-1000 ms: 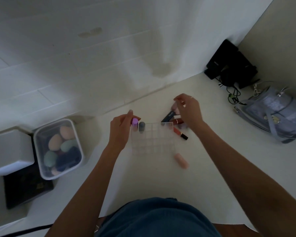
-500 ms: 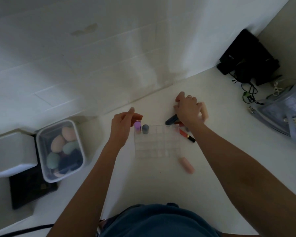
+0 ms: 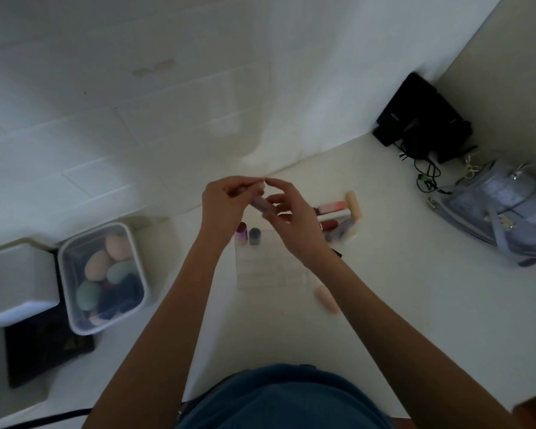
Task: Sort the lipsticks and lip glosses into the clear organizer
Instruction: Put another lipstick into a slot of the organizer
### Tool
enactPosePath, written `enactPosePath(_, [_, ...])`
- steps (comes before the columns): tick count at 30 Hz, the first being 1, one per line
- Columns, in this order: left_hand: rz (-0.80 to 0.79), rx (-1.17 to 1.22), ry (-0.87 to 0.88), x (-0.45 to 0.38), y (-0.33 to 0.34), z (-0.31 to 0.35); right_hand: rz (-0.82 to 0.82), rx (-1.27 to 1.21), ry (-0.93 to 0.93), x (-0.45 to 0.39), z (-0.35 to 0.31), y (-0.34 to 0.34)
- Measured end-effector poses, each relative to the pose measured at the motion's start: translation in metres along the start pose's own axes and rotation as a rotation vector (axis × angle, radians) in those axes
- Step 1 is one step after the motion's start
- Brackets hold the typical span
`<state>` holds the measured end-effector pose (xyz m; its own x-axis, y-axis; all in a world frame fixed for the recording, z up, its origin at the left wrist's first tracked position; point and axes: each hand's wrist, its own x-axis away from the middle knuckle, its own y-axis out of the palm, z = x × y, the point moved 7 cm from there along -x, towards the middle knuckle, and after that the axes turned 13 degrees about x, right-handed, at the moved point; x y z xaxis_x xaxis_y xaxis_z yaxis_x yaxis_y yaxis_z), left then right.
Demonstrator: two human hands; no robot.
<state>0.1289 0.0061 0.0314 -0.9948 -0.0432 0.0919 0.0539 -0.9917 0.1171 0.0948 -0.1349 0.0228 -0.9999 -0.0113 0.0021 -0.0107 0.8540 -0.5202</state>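
The white table [image 3: 399, 305] carries everything, and its bare slick top is the first hazard: any round tube let go on it can roll toward the near edge. At the right lies a grey handbag [image 3: 508, 218], well apart from the work. At the left, a clear lidded tub of makeup sponges [image 3: 102, 274] stands just beside the left forearm, so a careless swing of that arm could knock it.

The clear organizer [image 3: 270, 267] sits in the middle, its grid of cells hard to read against the pale top; that is probably the main risk, since a tube aimed by eye could land on a divider and tip out. Two pieces already stand upright in its far left cells, a purple-capped tube [image 3: 241, 233] and a dark grey-capped tube [image 3: 254, 236]; a hand coming down near them could topple either.

A loose pile of lipsticks and glosses [image 3: 338, 218] lies just beyond the organizer's right corner, and one peach tube [image 3: 325, 298] lies alone near its front right corner, close under the right forearm, which could sweep it off.

Above the organizer, the left hand [image 3: 226, 205] and right hand [image 3: 291, 224] both curl their fingertips around one pinkish tube [image 3: 258, 202], held raised between them. Whether they are twisting the cap I cannot tell; if so, the cap could slip free and drop.
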Motion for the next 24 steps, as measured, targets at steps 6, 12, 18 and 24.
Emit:
enactPosePath(6, [0.109, 0.029, 0.039, 0.012, -0.012, 0.003, -0.008, -0.005, 0.017, 0.009, -0.010, 0.010])
enactPosePath(12, [0.088, -0.041, 0.074, 0.018, -0.015, 0.009, -0.009, -0.050, 0.050, 0.015, -0.010, 0.012])
enactPosePath(18, [-0.112, -0.152, 0.054, 0.019, 0.007, 0.002, 0.011, -0.101, 0.052, 0.009, -0.011, -0.001])
enactPosePath(24, [-0.119, -0.134, 0.027, 0.020, 0.003, -0.003, -0.086, 0.045, -0.006, 0.011, -0.007, 0.000])
